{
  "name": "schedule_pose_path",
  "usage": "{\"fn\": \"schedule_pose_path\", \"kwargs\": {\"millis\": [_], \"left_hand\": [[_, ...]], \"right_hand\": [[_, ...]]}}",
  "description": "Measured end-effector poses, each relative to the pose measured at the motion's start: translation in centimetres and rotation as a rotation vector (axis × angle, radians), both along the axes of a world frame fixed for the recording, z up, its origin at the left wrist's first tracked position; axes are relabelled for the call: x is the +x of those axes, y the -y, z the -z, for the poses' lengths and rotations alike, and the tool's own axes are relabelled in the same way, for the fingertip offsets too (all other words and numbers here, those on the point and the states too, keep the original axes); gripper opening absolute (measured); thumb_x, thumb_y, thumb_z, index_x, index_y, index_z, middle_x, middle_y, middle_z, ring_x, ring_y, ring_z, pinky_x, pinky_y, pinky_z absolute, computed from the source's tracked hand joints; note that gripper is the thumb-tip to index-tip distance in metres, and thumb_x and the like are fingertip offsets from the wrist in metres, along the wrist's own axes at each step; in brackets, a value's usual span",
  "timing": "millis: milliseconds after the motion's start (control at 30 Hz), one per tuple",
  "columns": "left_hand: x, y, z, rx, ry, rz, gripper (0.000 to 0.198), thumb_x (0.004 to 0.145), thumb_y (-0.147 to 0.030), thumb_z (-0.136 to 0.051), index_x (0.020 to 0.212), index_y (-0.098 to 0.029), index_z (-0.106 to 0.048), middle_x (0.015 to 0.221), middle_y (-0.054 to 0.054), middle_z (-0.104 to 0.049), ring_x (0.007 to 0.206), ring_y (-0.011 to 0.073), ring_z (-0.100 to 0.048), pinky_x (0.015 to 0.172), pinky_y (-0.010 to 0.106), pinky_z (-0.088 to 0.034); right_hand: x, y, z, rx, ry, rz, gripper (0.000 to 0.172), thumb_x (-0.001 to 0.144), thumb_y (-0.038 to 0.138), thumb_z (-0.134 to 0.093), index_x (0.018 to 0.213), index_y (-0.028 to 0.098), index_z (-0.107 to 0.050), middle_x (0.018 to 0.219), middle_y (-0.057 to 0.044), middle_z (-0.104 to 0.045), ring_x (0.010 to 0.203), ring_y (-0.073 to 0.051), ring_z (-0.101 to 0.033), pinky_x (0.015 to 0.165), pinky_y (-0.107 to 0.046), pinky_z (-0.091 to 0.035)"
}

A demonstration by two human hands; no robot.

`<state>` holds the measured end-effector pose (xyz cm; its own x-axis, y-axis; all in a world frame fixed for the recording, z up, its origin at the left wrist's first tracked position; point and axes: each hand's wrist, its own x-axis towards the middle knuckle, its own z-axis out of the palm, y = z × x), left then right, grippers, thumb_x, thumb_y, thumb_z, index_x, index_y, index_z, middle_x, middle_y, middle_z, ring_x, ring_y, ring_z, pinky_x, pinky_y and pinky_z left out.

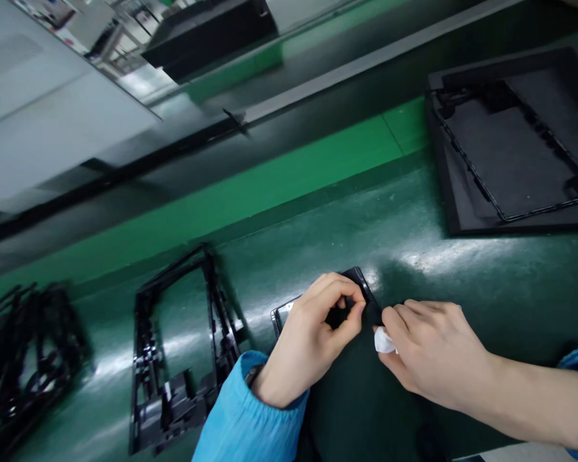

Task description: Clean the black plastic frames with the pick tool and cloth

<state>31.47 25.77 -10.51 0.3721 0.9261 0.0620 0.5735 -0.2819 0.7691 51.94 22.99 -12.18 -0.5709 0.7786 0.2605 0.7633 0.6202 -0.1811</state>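
A slim black plastic frame lies tilted at the centre of the green bench, largely covered by my left hand. That hand's thumb and forefinger are pinched together at the frame's right side, and its other fingers are mostly hidden. Just right of it, my right hand is closed around a crumpled white cloth, which pokes out by the thumb. The right fingertips sit close against the frame's right edge; whether they press on it is hard to see.
Several black frames are stacked at left, with another blurred pile farther left. A dark foam-lined tray holding a thin black frame stands at upper right. Beyond the green bench runs a rail.
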Motion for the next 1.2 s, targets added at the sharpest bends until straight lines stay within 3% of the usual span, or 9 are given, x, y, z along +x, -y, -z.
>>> {"fn": "schedule_pose_path", "kwargs": {"millis": [133,400,633,767,1000,1200], "left_hand": [[0.1,0.1,0.3,-0.017,0.056,-0.050,0.010,0.104,-0.014,-0.058,0.101,-0.024,-0.062,0.110,-0.001,-0.070,0.087,0.0101,-0.060,0.075,0.024,-0.046],[0.7,1.1,0.8,-0.070,0.017,-0.080,0.010,0.105,-0.017,-0.053,0.101,-0.025,-0.057,0.093,-0.004,-0.066,0.083,0.0125,-0.058,0.080,0.031,-0.042],[0.6,1.1,0.8,-0.127,0.015,-0.110,0.009,0.106,-0.023,-0.052,0.099,-0.025,-0.057,0.087,-0.003,-0.060,0.079,0.0147,-0.055,0.073,0.032,-0.042],[0.4,0.8,0.3,-0.069,-0.039,-0.065,0.010,0.108,-0.025,-0.056,0.100,-0.025,-0.063,0.089,-0.004,-0.067,0.077,0.0139,-0.060,0.077,0.033,-0.043],[0.5,1.4,0.0,0.164,-0.248,-0.005,0.009,0.103,-0.017,-0.065,0.107,-0.024,-0.065,0.099,-0.003,-0.073,0.090,0.0168,-0.070,0.092,0.036,-0.045],[1.5,1.7,0.3,0.203,-0.297,0.020,0.015,0.099,-0.005,-0.057,0.100,-0.020,-0.058,0.090,-0.001,-0.060,0.082,0.0175,-0.058,0.080,0.034,-0.045]], "right_hand": [[0.0,-0.1,0.0,-0.006,0.004,0.005,0.010,0.077,0.022,-0.064,0.073,0.021,-0.055,0.060,0.002,-0.059,0.054,-0.018,-0.059,0.058,-0.037,-0.024],[0.0,0.1,0.0,0.006,-0.013,0.006,0.010,0.079,0.021,-0.061,0.071,0.021,-0.054,0.058,0.002,-0.057,0.052,-0.018,-0.058,0.058,-0.037,-0.023],[0.0,0.0,0.0,-0.002,-0.017,-0.002,0.010,0.081,0.020,-0.059,0.072,0.022,-0.055,0.059,0.002,-0.056,0.053,-0.018,-0.058,0.058,-0.038,-0.022],[0.1,0.0,0.0,-0.008,-0.018,-0.001,0.011,0.083,0.021,-0.058,0.072,0.021,-0.055,0.059,0.001,-0.057,0.052,-0.019,-0.057,0.057,-0.038,-0.022],[0.0,-0.1,-0.2,-0.008,-0.029,0.021,0.014,0.086,0.018,-0.056,0.072,0.021,-0.056,0.058,0.001,-0.057,0.052,-0.019,-0.057,0.057,-0.038,-0.023],[0.1,-0.1,-0.1,-0.013,-0.041,0.010,0.017,0.088,0.018,-0.054,0.072,0.021,-0.056,0.058,0.000,-0.056,0.052,-0.019,-0.057,0.057,-0.038,-0.023]]}}
